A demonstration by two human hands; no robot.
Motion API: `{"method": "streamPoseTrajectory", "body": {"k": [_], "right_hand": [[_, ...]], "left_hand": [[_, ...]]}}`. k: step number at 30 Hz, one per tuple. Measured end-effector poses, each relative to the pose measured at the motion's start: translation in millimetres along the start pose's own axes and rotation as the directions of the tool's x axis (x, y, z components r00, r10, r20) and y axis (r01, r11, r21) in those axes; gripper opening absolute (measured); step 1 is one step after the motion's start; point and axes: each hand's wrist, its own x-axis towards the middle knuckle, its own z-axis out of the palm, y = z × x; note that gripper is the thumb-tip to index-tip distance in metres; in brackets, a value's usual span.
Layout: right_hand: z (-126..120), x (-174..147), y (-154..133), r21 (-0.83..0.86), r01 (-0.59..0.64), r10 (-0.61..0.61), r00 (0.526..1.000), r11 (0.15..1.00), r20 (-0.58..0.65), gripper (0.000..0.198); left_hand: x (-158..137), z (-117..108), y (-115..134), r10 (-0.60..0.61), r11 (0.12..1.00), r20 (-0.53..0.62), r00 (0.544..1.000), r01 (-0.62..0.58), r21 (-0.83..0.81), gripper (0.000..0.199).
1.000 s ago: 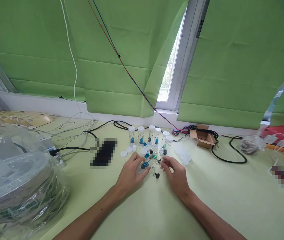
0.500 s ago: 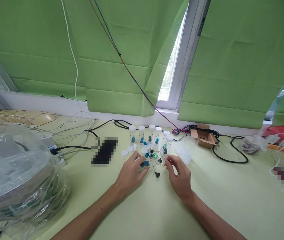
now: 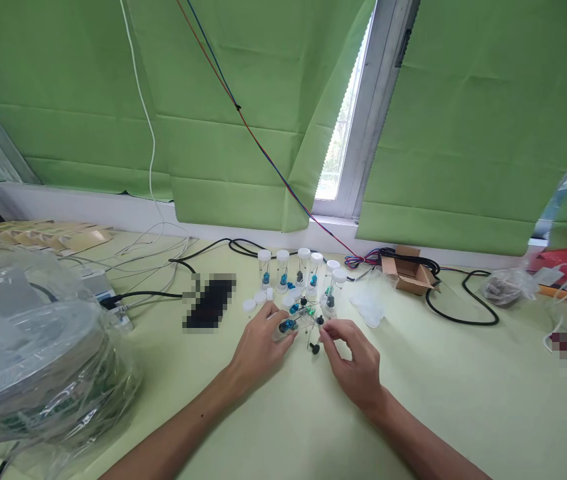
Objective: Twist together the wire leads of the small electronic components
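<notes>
Where the left hand (image 3: 262, 340) is: in front of the row of six upright clear plastic tubes with white round caps (image 3: 283, 272), toward its left end.
Left grip: thumb and fingers pinch a clear plastic tube with blue and dark pieces in it (image 3: 286, 327), which is tilted, nearly lying, in front of the row.
Right hand (image 3: 356, 360): in front of the row's right end, thumb and index fingertips brought together just beside a small black piece with a thin metal stem (image 3: 320, 321); whether they pinch it, I cannot tell.
Loose pieces: blue, green and black pieces with thin metal stems (image 3: 310, 311) lie in a jumble close in front of the row; a black round-headed piece (image 3: 314, 349) lies nearer the person.
Caps: white round caps (image 3: 249, 305) lie at the row's front left.
Discs: thin translucent plastic discs (image 3: 368, 307) overlap to the row's right.
Box: an open brown cardboard box (image 3: 407, 277) sits farther right of the row.
</notes>
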Motion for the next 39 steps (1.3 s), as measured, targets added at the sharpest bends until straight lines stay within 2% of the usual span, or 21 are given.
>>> {"method": "streamPoseTrajectory", "body": {"k": [7,16,20,30,39], "right_hand": [[-0.7,1.9,-4.4,-0.045,0.025,-0.023,0.998,0.999,0.052,0.019],[1.4,-2.8,-1.0,0.006,0.010,-0.011,0.994,1.000,0.107,0.025],[0.7,-1.9,-0.7,0.010,-0.016,0.015,0.996,1.000,0.086,0.028],[0.0,-1.8,2.2,-0.004,0.033,-0.033,0.998,0.999,0.061,0.034],[-0.8,0.8,-1.3,0.008,0.036,-0.036,0.998,0.999,0.059,0.026]], "left_hand": [[1.5,-4.7,-1.4,0.037,0.999,-0.002,0.999,-0.037,0.030,0.016],[1.7,-7.2,-3.7,0.064,0.992,0.026,0.998,-0.066,0.109,0.021],[2.1,-6.5,-2.6,0.078,0.989,0.031,0.996,-0.082,0.124,0.019],[-0.3,-6.5,0.7,0.112,0.986,0.061,0.992,-0.118,0.117,0.015],[-0.3,-4.7,1.2,0.141,0.989,0.027,0.990,-0.142,0.047,0.015]]}}
